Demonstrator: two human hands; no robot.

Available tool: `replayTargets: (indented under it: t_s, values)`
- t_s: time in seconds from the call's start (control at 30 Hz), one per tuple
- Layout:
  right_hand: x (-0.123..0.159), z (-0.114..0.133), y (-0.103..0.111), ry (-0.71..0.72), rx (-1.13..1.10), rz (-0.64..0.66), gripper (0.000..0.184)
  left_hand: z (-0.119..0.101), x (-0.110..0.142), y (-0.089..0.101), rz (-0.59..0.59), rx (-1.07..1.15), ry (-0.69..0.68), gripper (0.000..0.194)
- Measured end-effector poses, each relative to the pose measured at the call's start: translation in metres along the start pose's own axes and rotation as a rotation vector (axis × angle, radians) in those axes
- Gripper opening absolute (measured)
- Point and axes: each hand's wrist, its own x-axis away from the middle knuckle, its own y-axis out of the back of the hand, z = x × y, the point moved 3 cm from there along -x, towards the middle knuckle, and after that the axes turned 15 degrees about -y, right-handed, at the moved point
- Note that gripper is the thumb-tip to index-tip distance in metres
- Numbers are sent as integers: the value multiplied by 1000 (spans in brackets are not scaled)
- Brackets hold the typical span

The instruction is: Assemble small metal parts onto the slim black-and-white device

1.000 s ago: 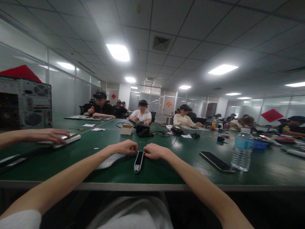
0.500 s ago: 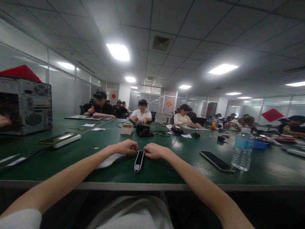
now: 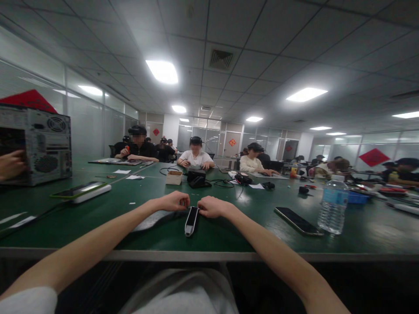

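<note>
A narrow device with a white rim and a black face (image 3: 191,219) lies lengthwise on the green table (image 3: 225,235), its near end pointing at me. My left hand (image 3: 176,200) is closed beside its far left corner, fingertips curled together; whatever they pinch is too small or hidden to name. On the opposite side, my right hand (image 3: 214,206) is closed with its fingertips against the device's far right edge. A pale, flat, sheet-like piece (image 3: 151,220) shows partly behind my left forearm.
To the right lie a black phone (image 3: 298,220) and a water bottle (image 3: 333,205). An open computer case (image 3: 50,146) stands left, with another person's hand (image 3: 13,165) at it. A small box (image 3: 173,177) and a black device (image 3: 197,178) sit ahead. Several co-workers sit beyond.
My hands and the narrow device stay in place. At the left, the other person's hand has moved right, into the computer case. The person opposite has shifted a hand to the right.
</note>
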Motion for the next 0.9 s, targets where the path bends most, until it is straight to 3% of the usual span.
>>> replayTargets:
  t_s: [0.9]
  values:
    - [1,1,2,3,14,0,27,7,0,-5,-26,56,65,18]
